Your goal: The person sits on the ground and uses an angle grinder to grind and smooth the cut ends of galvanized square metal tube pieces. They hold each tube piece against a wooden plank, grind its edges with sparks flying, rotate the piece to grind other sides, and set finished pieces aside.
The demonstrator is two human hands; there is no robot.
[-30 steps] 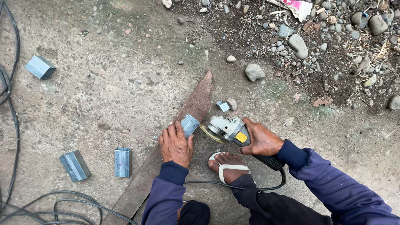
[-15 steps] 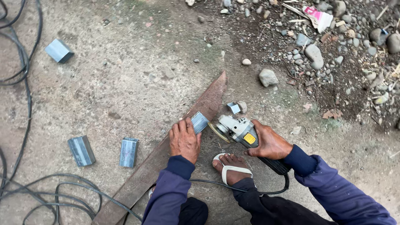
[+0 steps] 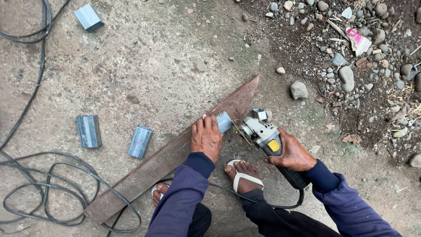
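My left hand [image 3: 205,137] presses a short piece of grey metal channel [image 3: 225,121] down on a long wooden plank [image 3: 166,158] lying on the ground. My right hand [image 3: 293,152] grips an angle grinder [image 3: 263,134] by its body. The grinder's disc meets the right end of the metal piece, and small sparks show there. A small cut-off bit of metal [image 3: 259,114] lies just beyond the grinder head. My sandalled foot [image 3: 242,173] rests on the ground between my arms.
Three more grey metal pieces [image 3: 88,130] [image 3: 140,141] [image 3: 89,17] lie on the concrete to the left. Black cables [image 3: 48,193] loop at the lower left and run up the left edge. Stones [image 3: 299,90] and gravel cover the upper right.
The view has shifted, so everything sits further right and lower in the frame. Both hands keep the same hold; the grinder disc stays at the metal piece's end.
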